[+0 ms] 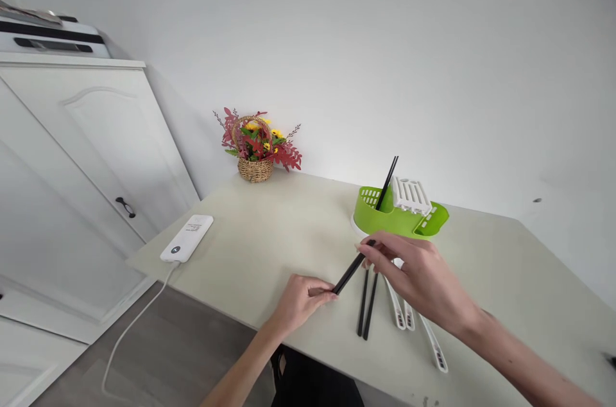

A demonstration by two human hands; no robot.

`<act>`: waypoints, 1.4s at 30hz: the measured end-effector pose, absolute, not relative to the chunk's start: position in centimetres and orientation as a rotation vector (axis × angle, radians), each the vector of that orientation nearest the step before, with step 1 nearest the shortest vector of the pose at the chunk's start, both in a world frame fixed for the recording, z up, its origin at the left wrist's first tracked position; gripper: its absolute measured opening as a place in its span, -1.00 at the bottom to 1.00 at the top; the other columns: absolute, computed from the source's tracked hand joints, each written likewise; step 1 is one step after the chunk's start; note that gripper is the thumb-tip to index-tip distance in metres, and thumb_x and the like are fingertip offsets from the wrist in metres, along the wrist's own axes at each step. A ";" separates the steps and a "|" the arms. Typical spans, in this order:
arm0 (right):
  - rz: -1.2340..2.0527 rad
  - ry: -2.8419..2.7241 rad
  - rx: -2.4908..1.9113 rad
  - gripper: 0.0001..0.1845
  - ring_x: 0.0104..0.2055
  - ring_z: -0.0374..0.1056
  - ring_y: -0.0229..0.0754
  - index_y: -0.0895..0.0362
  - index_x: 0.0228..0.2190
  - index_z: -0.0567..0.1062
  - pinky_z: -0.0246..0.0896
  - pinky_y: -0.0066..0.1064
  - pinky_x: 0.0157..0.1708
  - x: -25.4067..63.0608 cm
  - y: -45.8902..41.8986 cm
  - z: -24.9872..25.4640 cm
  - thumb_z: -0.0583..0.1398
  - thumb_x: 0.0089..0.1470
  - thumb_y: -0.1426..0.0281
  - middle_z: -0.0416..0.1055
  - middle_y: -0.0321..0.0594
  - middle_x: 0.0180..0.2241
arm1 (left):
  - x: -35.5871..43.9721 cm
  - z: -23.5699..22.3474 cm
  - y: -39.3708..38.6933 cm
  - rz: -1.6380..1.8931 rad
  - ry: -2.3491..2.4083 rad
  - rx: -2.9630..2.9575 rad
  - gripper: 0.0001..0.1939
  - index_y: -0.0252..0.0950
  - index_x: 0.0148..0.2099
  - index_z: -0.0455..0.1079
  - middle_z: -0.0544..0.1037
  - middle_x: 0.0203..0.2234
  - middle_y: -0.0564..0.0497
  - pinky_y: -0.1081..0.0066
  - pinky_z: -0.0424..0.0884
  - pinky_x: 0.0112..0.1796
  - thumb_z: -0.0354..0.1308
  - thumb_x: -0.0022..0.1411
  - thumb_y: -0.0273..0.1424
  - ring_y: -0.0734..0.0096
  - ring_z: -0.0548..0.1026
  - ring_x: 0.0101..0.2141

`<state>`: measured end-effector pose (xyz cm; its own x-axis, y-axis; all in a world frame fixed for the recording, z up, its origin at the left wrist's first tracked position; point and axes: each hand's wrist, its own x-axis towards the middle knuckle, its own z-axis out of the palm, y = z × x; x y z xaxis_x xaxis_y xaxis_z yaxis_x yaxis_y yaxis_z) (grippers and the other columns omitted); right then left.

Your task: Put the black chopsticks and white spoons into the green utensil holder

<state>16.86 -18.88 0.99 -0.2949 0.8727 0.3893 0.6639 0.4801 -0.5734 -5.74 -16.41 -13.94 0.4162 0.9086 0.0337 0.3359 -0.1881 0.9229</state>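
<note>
Between my two hands, tilted over the table, is a pair of black chopsticks (348, 275). My left hand (303, 299) pinches the lower end, and my right hand (414, 266) grips the upper end. Two more black chopsticks (368, 311) lie side by side just right of my left hand. White spoons (435, 344) with small dark marks on their handles lie under and beside my right hand, which hides part of them. Behind it stands a green utensil holder (385, 219) with a white slotted rack (411, 195). Black chopsticks (387, 183) stand in its left compartment.
A woven basket of artificial flowers (255, 169) sits at the table's back left. Near the left edge lies a white power bank (187, 239), its white cable (137, 317) hanging down to the floor. A white cabinet (96, 137) stands at left, and a wall runs behind the table.
</note>
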 end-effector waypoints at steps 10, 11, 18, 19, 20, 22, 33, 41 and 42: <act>0.349 -2.138 -1.323 -0.66 -0.53 0.39 -0.29 0.01 -0.34 0.49 0.22 -0.44 -0.51 17.5 -18.3 2.5 0.07 0.39 0.13 0.52 -0.38 -0.49 | -5.8 -14.4 -16.5 0.776 1.040 1.832 -0.69 -0.28 -0.21 0.65 0.65 -0.44 0.02 0.50 0.35 -0.41 0.18 0.39 -0.19 0.43 0.49 -0.49; 0.331 -2.140 -1.323 -0.65 -0.54 0.38 -0.29 0.01 -0.35 0.48 0.21 -0.44 -0.52 17.5 -18.2 2.5 0.06 0.39 0.13 0.52 -0.39 -0.49 | -5.8 -14.4 -16.4 0.778 1.038 1.830 -0.69 -0.28 -0.21 0.65 0.65 -0.44 0.01 0.50 0.36 -0.42 0.19 0.39 -0.19 0.43 0.49 -0.49; 0.257 -2.141 -1.314 -0.69 -0.53 0.39 -0.30 0.02 -0.37 0.40 0.20 -0.44 -0.50 16.7 -17.9 2.0 0.06 0.41 0.19 0.53 -0.38 -0.46 | -5.8 -14.8 -16.3 0.850 1.058 1.783 -0.70 -0.25 -0.17 0.67 0.71 -0.33 -0.03 0.46 0.46 -0.35 0.25 0.33 -0.15 0.32 0.60 -0.38; 0.242 -2.144 -1.303 -0.70 -0.52 0.40 -0.29 0.02 -0.36 0.40 0.20 -0.44 -0.49 16.4 -17.8 1.9 0.06 0.41 0.19 0.53 -0.38 -0.46 | -5.9 -15.0 -16.3 0.852 1.071 1.781 -0.69 -0.26 -0.17 0.68 0.70 -0.35 -0.03 0.47 0.45 -0.36 0.25 0.33 -0.14 0.33 0.59 -0.40; 0.228 -2.150 -1.290 -0.71 -0.50 0.41 -0.28 0.02 -0.35 0.39 0.21 -0.44 -0.48 16.2 -17.7 1.8 0.06 0.41 0.20 0.53 -0.38 -0.46 | -5.9 -15.1 -16.3 0.853 1.085 1.780 -0.68 -0.26 -0.17 0.68 0.70 -0.38 -0.02 0.47 0.44 -0.38 0.25 0.34 -0.13 0.34 0.58 -0.43; 0.210 -2.153 -1.268 -0.72 -0.49 0.42 -0.27 0.02 -0.34 0.39 0.21 -0.43 -0.47 15.8 -17.5 1.7 0.06 0.41 0.21 0.53 -0.37 -0.46 | -6.0 -15.3 -16.2 0.849 1.107 1.785 -0.64 -0.26 -0.14 0.69 0.68 -0.42 -0.01 0.47 0.42 -0.42 0.22 0.35 -0.10 0.35 0.56 -0.47; 0.299 -2.081 -1.291 -0.72 -0.47 0.44 -0.27 0.02 -0.35 0.42 0.24 -0.44 -0.44 15.9 -17.4 1.7 0.08 0.40 0.20 0.54 -0.38 -0.47 | -5.7 -14.3 -16.2 0.836 1.185 1.766 -0.66 -0.29 -0.24 0.68 0.55 -0.57 0.03 0.49 0.18 -0.52 0.23 0.33 -0.14 0.48 0.33 -0.58; 0.369 -2.171 -1.264 -0.67 -0.44 0.45 -0.19 0.02 -0.27 0.49 0.30 -0.37 -0.41 16.0 -17.9 2.6 0.03 0.41 0.15 0.52 -0.30 -0.46 | -5.8 -13.8 -16.4 0.791 1.211 1.758 -0.65 -0.31 -0.23 0.67 0.52 -0.56 0.04 0.47 0.08 -0.52 0.19 0.32 -0.16 0.53 0.15 -0.58; 0.361 -2.178 -1.261 -0.67 -0.43 0.45 -0.19 0.02 -0.27 0.49 0.30 -0.37 -0.42 16.0 -18.1 2.7 0.03 0.41 0.15 0.52 -0.29 -0.45 | -5.8 -13.7 -16.4 0.794 1.214 1.754 -0.66 -0.32 -0.24 0.66 0.52 -0.57 0.04 0.47 0.07 -0.52 0.20 0.32 -0.17 0.53 0.14 -0.58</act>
<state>16.00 -18.05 2.65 -0.3769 0.8558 0.3545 0.6955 0.5142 -0.5018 -5.82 -16.38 -13.71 0.3302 0.9432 0.0372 0.4121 -0.1795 0.8933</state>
